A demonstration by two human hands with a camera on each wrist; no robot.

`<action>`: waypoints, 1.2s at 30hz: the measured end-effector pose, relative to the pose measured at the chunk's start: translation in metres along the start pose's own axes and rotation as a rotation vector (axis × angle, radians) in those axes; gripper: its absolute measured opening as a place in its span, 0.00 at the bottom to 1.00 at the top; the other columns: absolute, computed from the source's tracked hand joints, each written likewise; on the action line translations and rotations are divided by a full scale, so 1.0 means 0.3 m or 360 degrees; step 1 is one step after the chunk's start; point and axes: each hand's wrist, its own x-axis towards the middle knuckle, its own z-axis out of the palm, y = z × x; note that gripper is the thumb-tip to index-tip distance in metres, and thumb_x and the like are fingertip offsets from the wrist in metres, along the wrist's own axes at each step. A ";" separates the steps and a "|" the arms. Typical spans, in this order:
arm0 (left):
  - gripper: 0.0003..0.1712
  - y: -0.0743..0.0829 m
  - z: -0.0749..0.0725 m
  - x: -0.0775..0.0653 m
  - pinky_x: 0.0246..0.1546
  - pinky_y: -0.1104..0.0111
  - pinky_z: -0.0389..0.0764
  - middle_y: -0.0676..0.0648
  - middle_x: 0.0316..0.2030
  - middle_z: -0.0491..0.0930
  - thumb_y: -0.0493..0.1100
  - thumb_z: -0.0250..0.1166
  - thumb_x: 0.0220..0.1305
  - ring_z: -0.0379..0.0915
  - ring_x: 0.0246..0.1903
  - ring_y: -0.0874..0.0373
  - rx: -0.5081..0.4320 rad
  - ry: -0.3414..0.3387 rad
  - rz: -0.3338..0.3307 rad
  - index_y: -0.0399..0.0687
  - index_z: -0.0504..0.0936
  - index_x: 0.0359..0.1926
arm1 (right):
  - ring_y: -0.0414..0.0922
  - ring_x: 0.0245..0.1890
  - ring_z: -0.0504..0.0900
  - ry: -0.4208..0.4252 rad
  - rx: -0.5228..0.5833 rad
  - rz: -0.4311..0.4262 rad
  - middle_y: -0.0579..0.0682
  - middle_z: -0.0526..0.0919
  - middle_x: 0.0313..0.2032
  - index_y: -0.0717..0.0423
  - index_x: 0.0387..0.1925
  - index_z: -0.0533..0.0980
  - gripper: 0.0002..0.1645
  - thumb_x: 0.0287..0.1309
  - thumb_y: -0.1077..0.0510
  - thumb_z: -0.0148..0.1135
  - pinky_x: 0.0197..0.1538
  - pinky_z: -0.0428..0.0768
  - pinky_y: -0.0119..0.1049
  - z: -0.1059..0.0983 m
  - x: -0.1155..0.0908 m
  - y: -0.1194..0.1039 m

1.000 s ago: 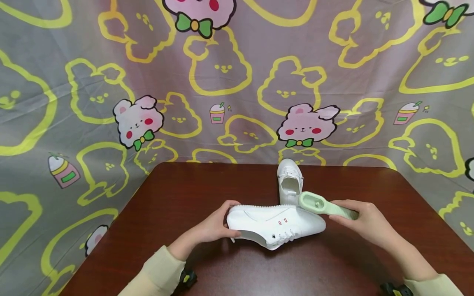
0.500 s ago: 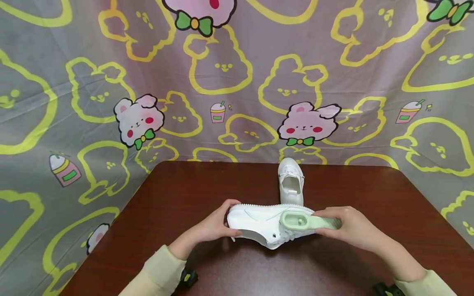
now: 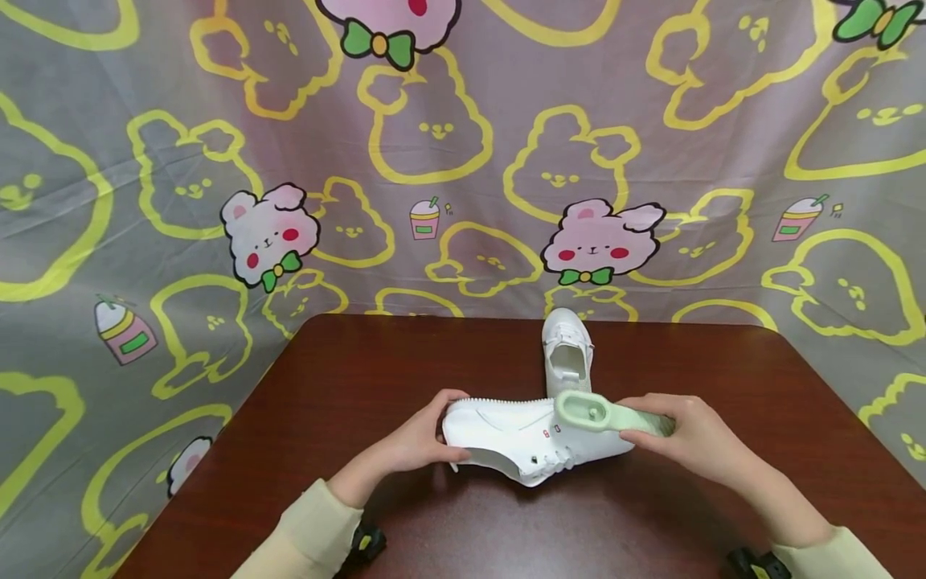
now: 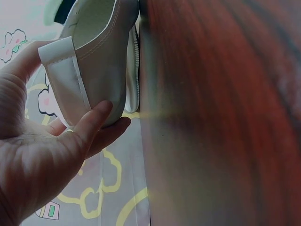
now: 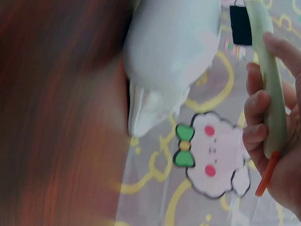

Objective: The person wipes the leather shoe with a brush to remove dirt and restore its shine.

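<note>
A white lace-up shoe [image 3: 499, 426] lies on its side, its opening toward me and its ridged sole edge away. My left hand [image 3: 415, 438] grips the heel, thumb on the near side and fingers behind; the heel tab [image 4: 66, 75] shows in the left wrist view. A pale green brush [image 3: 582, 412] overlaps the front part of the shoe's upper in the head view. My right hand [image 3: 698, 430] holds it by the handle, fingers curled round. Dark bristles [image 5: 241, 26] face the shoe in the right wrist view, apart from it there. An orange piece [image 5: 268, 174] sticks out at the handle's end.
Another white shoe [image 3: 567, 346] stands upright behind, toe pointing away, its heel partly hidden by the brush and the held shoe. Both are on a dark reddish-brown table [image 3: 391, 362]. A cartoon-printed cloth [image 3: 463, 145] hangs round the table's back and sides.
The brush has swept from the sole edge near the toe, left and toward me over the laces, then back away slightly. The left hand and shoe stay put.
</note>
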 end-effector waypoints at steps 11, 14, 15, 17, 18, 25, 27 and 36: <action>0.41 -0.002 0.000 0.000 0.43 0.69 0.74 0.42 0.56 0.69 0.38 0.75 0.52 0.67 0.51 0.51 -0.0011 0.0000 0.0003 0.43 0.61 0.63 | 0.31 0.29 0.74 -0.0122 -0.0112 -0.0014 0.29 0.80 0.32 0.40 0.43 0.84 0.17 0.48 0.49 0.76 0.31 0.73 0.31 -0.004 0.002 -0.008; 0.41 -0.005 0.002 0.000 0.43 0.68 0.74 0.41 0.56 0.69 0.38 0.75 0.52 0.67 0.50 0.50 -0.0016 0.0003 0.0005 0.42 0.61 0.63 | 0.32 0.29 0.75 -0.0002 -0.0187 0.0158 0.36 0.83 0.34 0.46 0.42 0.85 0.18 0.48 0.49 0.76 0.31 0.73 0.32 -0.031 0.001 0.029; 0.42 -0.006 0.002 -0.001 0.43 0.68 0.75 0.41 0.56 0.69 0.38 0.75 0.52 0.67 0.50 0.50 -0.0013 0.0005 0.0007 0.42 0.61 0.63 | 0.33 0.29 0.75 0.0031 -0.0206 0.0202 0.38 0.84 0.34 0.47 0.42 0.85 0.18 0.48 0.49 0.76 0.31 0.73 0.32 -0.038 0.000 0.038; 0.42 -0.007 0.002 -0.002 0.43 0.67 0.75 0.41 0.56 0.68 0.38 0.75 0.52 0.67 0.50 0.50 -0.0012 0.0005 0.0006 0.42 0.61 0.63 | 0.34 0.29 0.75 0.0082 -0.0217 0.0254 0.40 0.85 0.35 0.49 0.42 0.85 0.18 0.47 0.50 0.77 0.31 0.73 0.31 -0.047 -0.001 0.046; 0.42 -0.007 0.001 -0.003 0.43 0.67 0.74 0.41 0.57 0.68 0.38 0.75 0.52 0.67 0.51 0.50 -0.0010 0.0006 0.0006 0.42 0.61 0.63 | 0.34 0.29 0.75 0.0093 -0.0210 0.0257 0.41 0.85 0.35 0.50 0.42 0.85 0.18 0.48 0.50 0.77 0.31 0.72 0.31 -0.048 -0.002 0.045; 0.42 -0.006 -0.002 -0.003 0.42 0.68 0.75 0.41 0.57 0.67 0.38 0.75 0.52 0.67 0.50 0.50 -0.0042 0.0009 -0.0014 0.43 0.60 0.63 | 0.33 0.28 0.75 -0.0068 0.0020 -0.0011 0.33 0.82 0.32 0.41 0.40 0.83 0.16 0.47 0.52 0.77 0.31 0.73 0.28 -0.006 0.006 -0.031; 0.42 -0.008 -0.003 -0.001 0.42 0.68 0.75 0.41 0.57 0.67 0.38 0.75 0.52 0.67 0.50 0.51 -0.0045 0.0009 -0.0012 0.43 0.60 0.63 | 0.32 0.27 0.75 -0.0153 0.0041 -0.0096 0.30 0.80 0.31 0.37 0.38 0.81 0.15 0.46 0.50 0.77 0.31 0.73 0.28 0.009 0.010 -0.057; 0.42 0.012 -0.003 -0.006 0.43 0.64 0.75 0.40 0.57 0.67 0.35 0.74 0.52 0.67 0.50 0.50 -0.0077 0.0000 -0.0016 0.40 0.59 0.63 | 0.31 0.26 0.72 -0.0210 -0.0074 -0.0008 0.29 0.79 0.29 0.38 0.36 0.82 0.14 0.47 0.46 0.77 0.29 0.72 0.30 0.006 0.033 -0.068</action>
